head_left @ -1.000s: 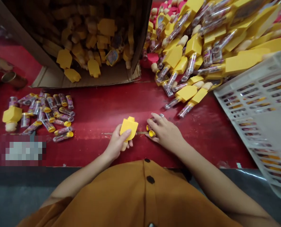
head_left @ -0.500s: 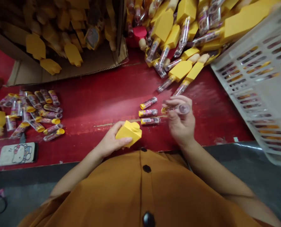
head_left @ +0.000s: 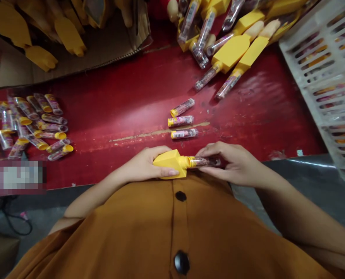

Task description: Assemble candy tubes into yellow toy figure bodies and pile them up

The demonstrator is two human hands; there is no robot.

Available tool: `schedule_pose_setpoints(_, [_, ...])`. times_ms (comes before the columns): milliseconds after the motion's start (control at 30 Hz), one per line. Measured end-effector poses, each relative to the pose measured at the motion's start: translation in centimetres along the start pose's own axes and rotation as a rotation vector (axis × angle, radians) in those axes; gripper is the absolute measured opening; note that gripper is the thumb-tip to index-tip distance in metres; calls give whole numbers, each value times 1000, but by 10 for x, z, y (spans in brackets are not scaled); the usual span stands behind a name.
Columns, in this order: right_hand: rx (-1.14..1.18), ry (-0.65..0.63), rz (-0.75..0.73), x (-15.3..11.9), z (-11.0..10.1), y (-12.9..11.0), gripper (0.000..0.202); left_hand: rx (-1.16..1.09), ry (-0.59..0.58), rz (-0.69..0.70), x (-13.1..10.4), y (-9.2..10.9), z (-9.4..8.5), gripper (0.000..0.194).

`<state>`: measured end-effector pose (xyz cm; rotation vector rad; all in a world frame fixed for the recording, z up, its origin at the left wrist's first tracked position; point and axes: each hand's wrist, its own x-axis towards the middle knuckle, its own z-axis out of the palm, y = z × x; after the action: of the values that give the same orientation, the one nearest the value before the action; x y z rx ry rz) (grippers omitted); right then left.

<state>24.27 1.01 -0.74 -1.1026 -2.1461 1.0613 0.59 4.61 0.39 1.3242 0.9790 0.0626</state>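
Observation:
In my left hand is a yellow plastic piece shaped like an ice pop, its narrow neck pointing right. My right hand grips a clear tube with a yellow collar and small dark contents. The tube's collar end meets the neck of the yellow piece, in line with it; I cannot tell whether the two are joined. Just beyond my hands, three similar tubes lie side by side on the red table.
A pile of tubes lies at the left, near a blurred-out rectangular object. A cardboard box of yellow pieces stands at the back left. Yellow pieces with tubes attached are heaped at the back right, beside a white slotted basket.
My right hand has brought the tube down and turned its collar to the yellow piece's neck. My left hand has turned the piece to point right. The view has tilted downward.

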Motion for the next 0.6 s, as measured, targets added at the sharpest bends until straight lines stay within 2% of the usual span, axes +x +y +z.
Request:
schedule_pose_setpoints(67, [-264, -70, -88, 1, 0, -2, 18, 63, -5, -6, 0, 1, 2, 38])
schedule_pose_setpoints(133, [-506, -64, -234, 1, 3, -4, 22, 149, -34, -2, 0, 1, 4, 37])
schedule_pose_setpoints(233, [-647, -7, -348, -2, 12, -5, 25, 285, -49, 21, -3, 1, 9, 36])
schedule_pose_setpoints(333, [-553, 16, -289, -3, 18, -6, 24, 480, 42, 69, -6, 1, 15, 34])
schedule_pose_setpoints(433, [-407, -30, -159, -1, 18, -7, 22, 673, 137, 118, -8, 0, 18, 34])
schedule_pose_setpoints(533, [-183, -190, -47, 1, 14, -8, 22, 757, 162, 185, -10, -4, 20, 32])
schedule_pose_setpoints(600, [9, -311, -9, 1, 13, -9, 22, 798, 120, 231, -12, -7, 21, 29])
